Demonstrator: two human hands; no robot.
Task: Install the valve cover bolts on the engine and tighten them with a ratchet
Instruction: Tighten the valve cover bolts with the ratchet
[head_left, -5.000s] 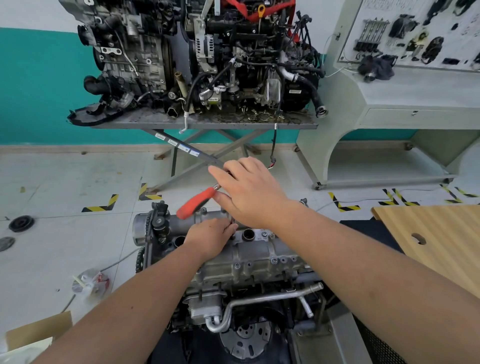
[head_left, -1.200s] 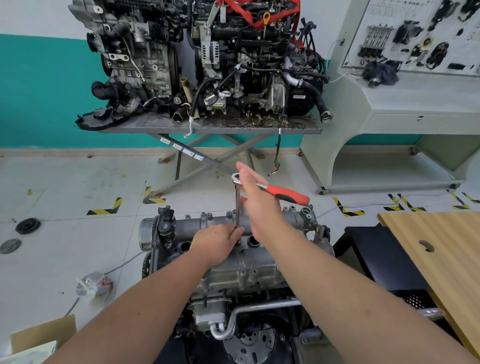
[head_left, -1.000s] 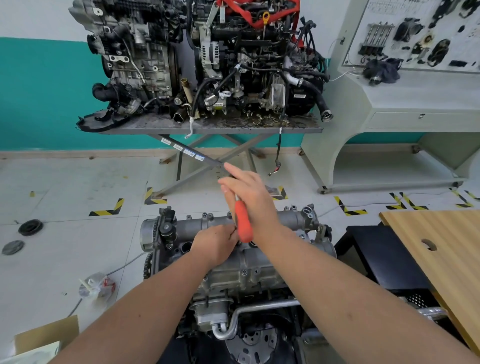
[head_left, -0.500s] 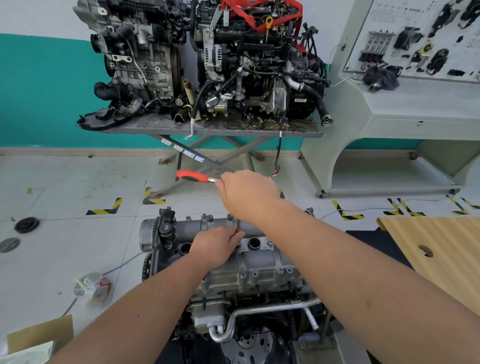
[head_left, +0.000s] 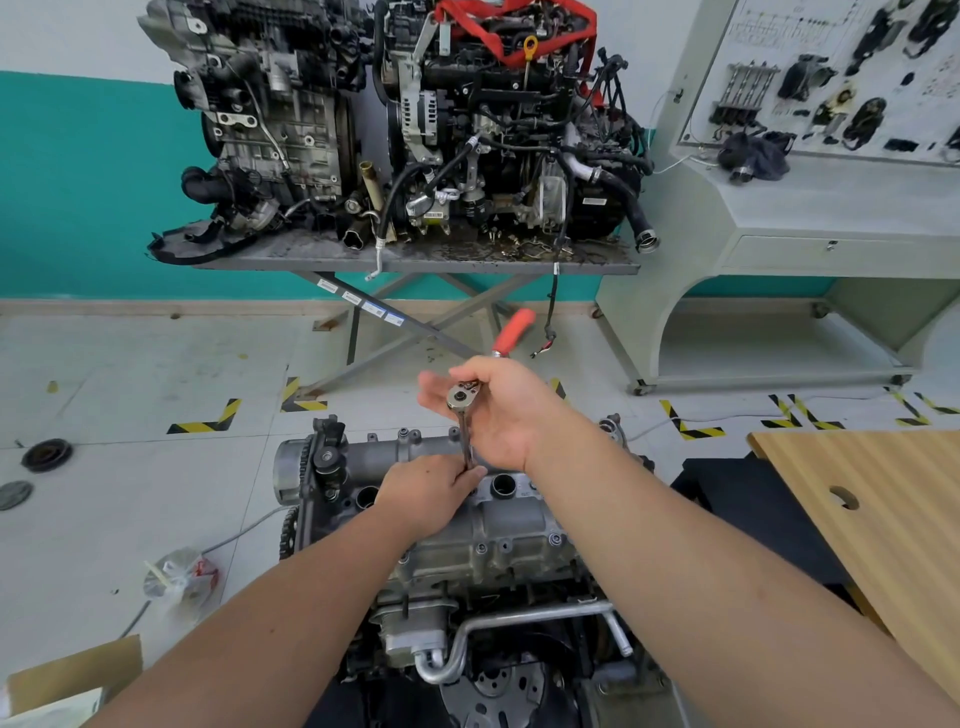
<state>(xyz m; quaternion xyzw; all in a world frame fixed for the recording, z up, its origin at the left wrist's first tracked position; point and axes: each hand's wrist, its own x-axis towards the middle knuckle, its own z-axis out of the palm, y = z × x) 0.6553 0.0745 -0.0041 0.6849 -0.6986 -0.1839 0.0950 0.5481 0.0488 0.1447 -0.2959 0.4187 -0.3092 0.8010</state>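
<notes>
Ahead of you 2 engines (head_left: 395, 124) sit on a grey table (head_left: 415, 266); a wooden board (head_left: 883, 509) lies to your right.

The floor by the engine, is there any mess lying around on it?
Yes. A crumpled plastic bag lies left of the engine, and two round dark parts sit loose on the tiles. They look dropped, not put away.
</notes>
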